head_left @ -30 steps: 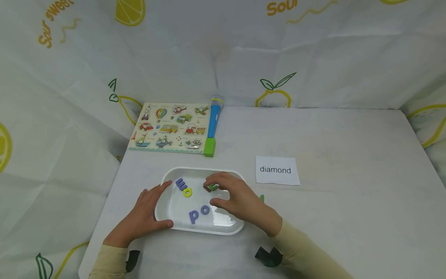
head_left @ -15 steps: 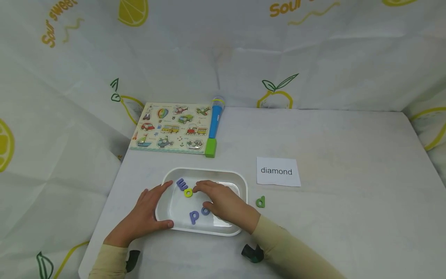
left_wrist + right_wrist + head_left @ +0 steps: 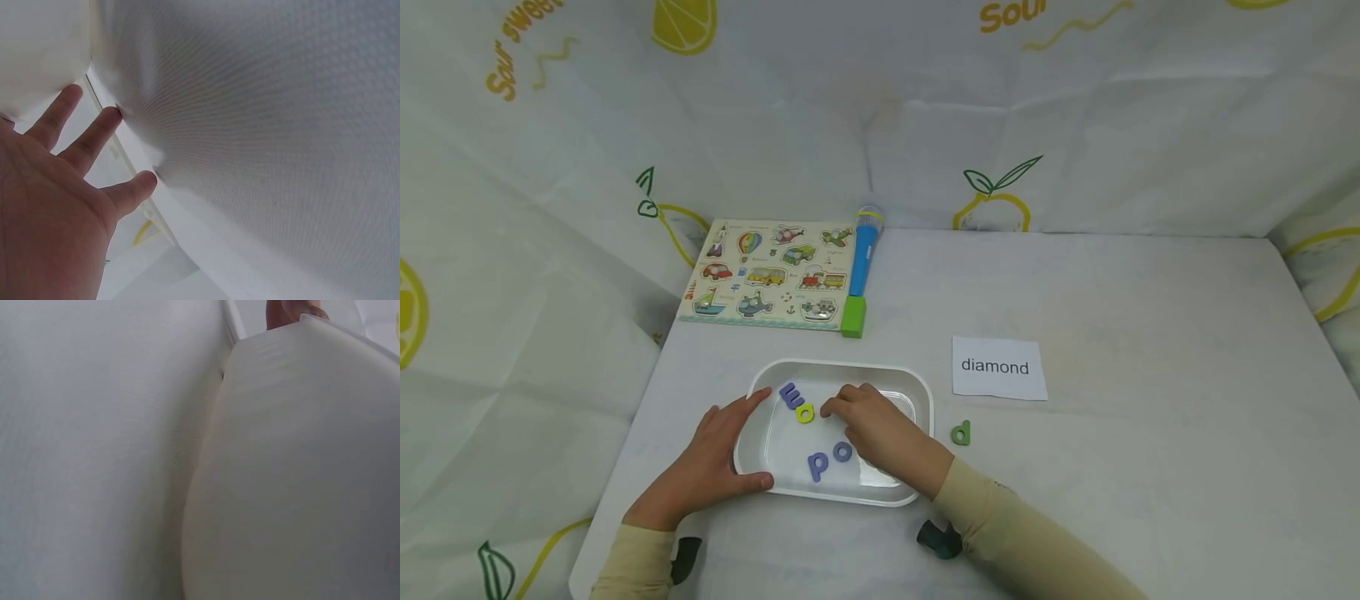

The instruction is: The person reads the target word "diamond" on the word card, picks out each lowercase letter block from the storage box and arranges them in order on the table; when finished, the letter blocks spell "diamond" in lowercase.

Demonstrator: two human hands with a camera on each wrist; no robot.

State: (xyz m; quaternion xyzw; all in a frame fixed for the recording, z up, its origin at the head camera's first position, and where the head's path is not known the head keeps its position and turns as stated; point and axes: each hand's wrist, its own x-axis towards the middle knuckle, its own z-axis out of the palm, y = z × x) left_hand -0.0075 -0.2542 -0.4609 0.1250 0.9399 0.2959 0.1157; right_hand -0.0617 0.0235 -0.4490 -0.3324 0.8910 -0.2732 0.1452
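Note:
My left hand (image 3: 707,467) is spread at the left end of a white tray (image 3: 775,363), thumb on the near rim and index finger on the far rim. In the left wrist view its other fingers (image 3: 94,140) reach straight to the tablecloth beside it. My right hand (image 3: 883,437) is over the tray with bent fingers, the index fingertip just right of a yellow letter (image 3: 798,417). Whether it pinches a letter I cannot tell. A purple m or w (image 3: 791,395), a purple o (image 3: 842,444) and a purple p or d (image 3: 817,476) lie in the tray.
A green letter d or p (image 3: 956,440) lies right of the tray, below a card (image 3: 992,387) reading "diamond". A picture puzzle board (image 3: 730,292) and a blue toy microphone (image 3: 861,262) with a green block (image 3: 852,318) are at the back left.
My right hand has moved left and its fingers have curled more. The green and dark red letters seen beneath it earlier are now hidden, and the green letter on the table shows. The left hand stayed.

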